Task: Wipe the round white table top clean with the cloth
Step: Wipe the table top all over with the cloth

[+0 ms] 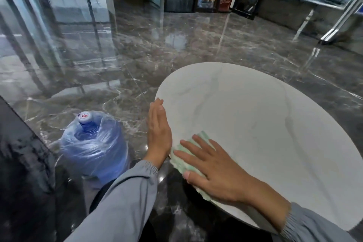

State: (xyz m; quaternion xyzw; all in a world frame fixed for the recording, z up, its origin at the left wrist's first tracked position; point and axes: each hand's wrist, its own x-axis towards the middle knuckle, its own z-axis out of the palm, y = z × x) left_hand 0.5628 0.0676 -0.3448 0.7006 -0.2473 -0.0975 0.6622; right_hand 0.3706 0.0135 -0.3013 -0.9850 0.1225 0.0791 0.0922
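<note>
The right hand (214, 165) lies flat, fingers spread, pressing the pale green cloth (188, 160) onto the near-left rim of the round white surface (265, 120). The left hand (158, 129), fingers straight and together, rests against the left edge, likely to steady it. The far and right stretches lie bare for sweeping; a water jug (94, 143) stands on the floor just left.

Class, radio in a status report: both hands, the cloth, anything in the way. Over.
Left hand flat against rim of table top. Right hand flat, pressing cloth at near edge. Water bottle on floor, off the wiping path.
</note>
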